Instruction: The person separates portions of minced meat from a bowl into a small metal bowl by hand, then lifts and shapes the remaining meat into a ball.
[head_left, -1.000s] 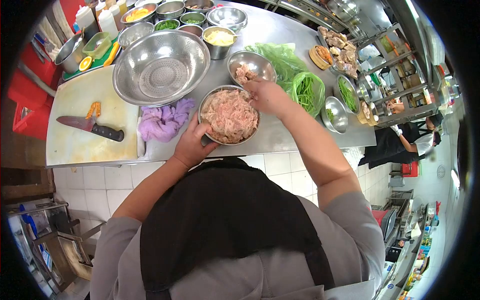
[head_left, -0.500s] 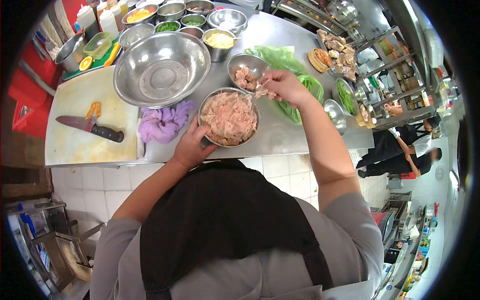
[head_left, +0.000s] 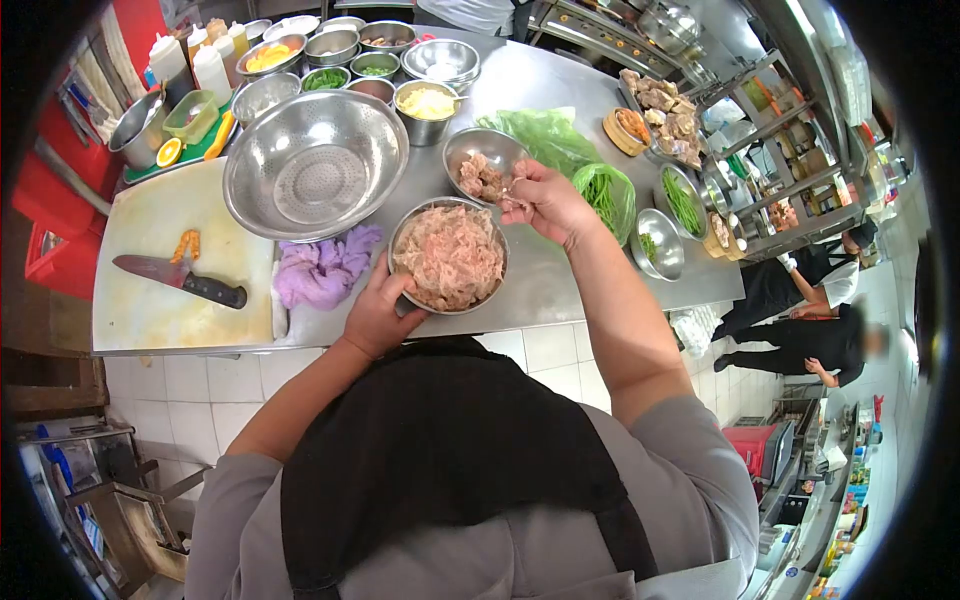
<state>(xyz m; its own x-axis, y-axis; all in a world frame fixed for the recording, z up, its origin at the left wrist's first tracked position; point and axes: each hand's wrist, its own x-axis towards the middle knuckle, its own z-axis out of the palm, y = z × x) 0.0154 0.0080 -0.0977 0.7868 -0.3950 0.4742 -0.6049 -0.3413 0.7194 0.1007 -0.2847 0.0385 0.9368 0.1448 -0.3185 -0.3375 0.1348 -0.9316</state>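
My left hand [head_left: 378, 318] grips the left side of a metal bowl [head_left: 505, 282] heaped with pale pink shredded meat [head_left: 448, 255]. Just behind it stands a smaller metal bowl [head_left: 470, 146] with a clump of meat pieces [head_left: 480, 178] inside. My right hand [head_left: 550, 202] is at that bowl's right rim, fingers pinched together on a bit of meat [head_left: 512, 196]. The fingertips partly hide what they hold. A purple cloth [head_left: 322, 268] lies left of my left hand.
A large perforated metal basin [head_left: 375, 180] stands behind the cloth. A knife [head_left: 215, 288] lies on the cutting board [head_left: 130, 230]. Green plastic bags [head_left: 545, 138], a small bowl [head_left: 668, 265] and a meat tray [head_left: 665, 105] are to the right. Two people [head_left: 830, 330] stand far right.
My right hand has drawn left and in toward the smaller bowl's rim. My left hand still grips the meat bowl. The view has shifted slightly.
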